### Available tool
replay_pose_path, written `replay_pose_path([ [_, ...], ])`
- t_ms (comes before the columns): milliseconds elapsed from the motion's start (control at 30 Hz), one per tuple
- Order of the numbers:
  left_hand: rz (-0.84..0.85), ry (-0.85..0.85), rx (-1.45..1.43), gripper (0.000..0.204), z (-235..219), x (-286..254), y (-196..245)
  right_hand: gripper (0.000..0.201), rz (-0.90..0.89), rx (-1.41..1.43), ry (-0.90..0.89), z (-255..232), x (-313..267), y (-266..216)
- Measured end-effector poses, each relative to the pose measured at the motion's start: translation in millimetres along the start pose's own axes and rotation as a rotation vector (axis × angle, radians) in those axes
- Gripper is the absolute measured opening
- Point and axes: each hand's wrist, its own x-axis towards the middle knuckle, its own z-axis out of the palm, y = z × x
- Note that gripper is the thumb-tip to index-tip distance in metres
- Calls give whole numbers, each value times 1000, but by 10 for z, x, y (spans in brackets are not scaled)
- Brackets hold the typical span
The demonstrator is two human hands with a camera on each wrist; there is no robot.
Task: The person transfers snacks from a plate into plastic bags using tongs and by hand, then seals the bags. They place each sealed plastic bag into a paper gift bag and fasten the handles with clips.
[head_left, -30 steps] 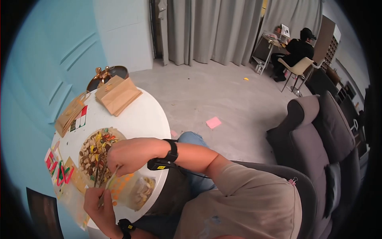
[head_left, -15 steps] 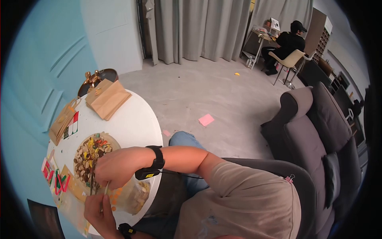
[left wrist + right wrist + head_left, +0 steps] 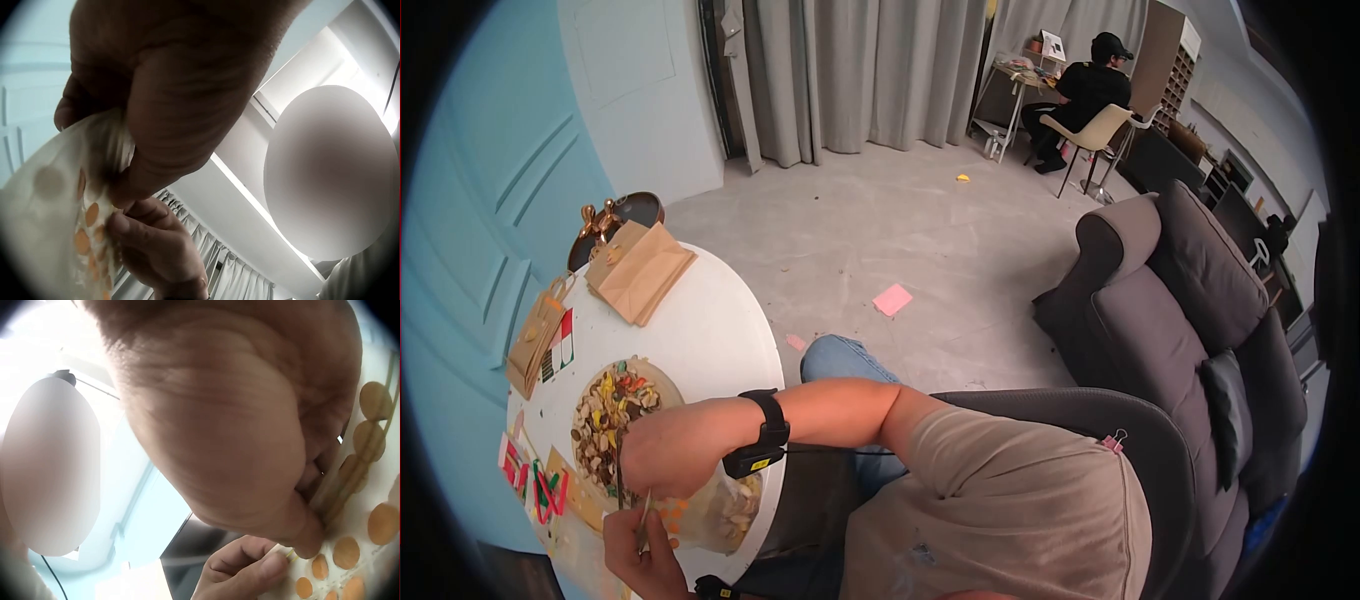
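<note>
Orange dots mark a translucent bag (image 3: pixel 37 219) (image 3: pixel 369 519), and both hands pinch its edge close together. My left hand (image 3: pixel 643 560) (image 3: pixel 169 81) (image 3: pixel 240 572) has thumb and fingers on the bag's edge, nearest the table's front. Just beyond it my right hand (image 3: pixel 685 445) (image 3: pixel 159 247) (image 3: pixel 231 425) pinches the same edge between thumb and curled fingers. Beside and partly behind the right hand, a round container (image 3: pixel 668 388) holds mixed nuts and colourful pieces. Another clear bag (image 3: pixel 735 515) with pale pieces lies right of the hands.
Brown paper bags (image 3: pixel 640 275) (image 3: pixel 535 345) stand on the white round table (image 3: pixel 725 320). Red and green strips (image 3: pixel 540 490) lie at its left. A dark pan with a golden figurine (image 3: pixel 600 225) is behind. A seated person (image 3: pixel 1090 95) is far off, beside a grey sofa (image 3: pixel 1150 325).
The head view has swung right, so the scene sits further left and the table lower. Both hands still pinch the bag; the right hand looks a little nearer the left.
</note>
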Motion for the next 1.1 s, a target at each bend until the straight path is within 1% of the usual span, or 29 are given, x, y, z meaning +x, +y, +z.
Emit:
replay_pose_path([
  [67,-49,-22,-37,8,-19,10,-28,20,-1,-1,41,8,-15,-32],
  [100,-48,-20,-37,8,-29,16,-70,20,-3,-2,41,3,-23,-52],
  [167,224,20,53,7,-19,29,-164,21,47,-12,17,-16,-23,-92],
  [300,175,45,-60,7,38,31,-146,22,-25,-11,36,-4,4,-117],
  [333,282,40,30,6,6,48,-10,22,-6,-10,23,-14,10,-127],
  [367,389,35,120,12,-11,61,66,22,14,-8,11,-22,12,-132],
  [500,413,30,162,12,-10,69,70,22,12,-24,4,-14,2,-128],
  [567,451,48,218,12,2,73,75,23,19,-4,25,0,-6,-130],
  [700,475,49,217,12,-14,67,99,23,19,6,20,2,-7,-133],
  [900,421,29,193,10,-20,44,112,23,19,10,1,16,6,-116],
  [1100,488,51,182,9,-15,61,111,23,9,27,8,22,11,-109],
])
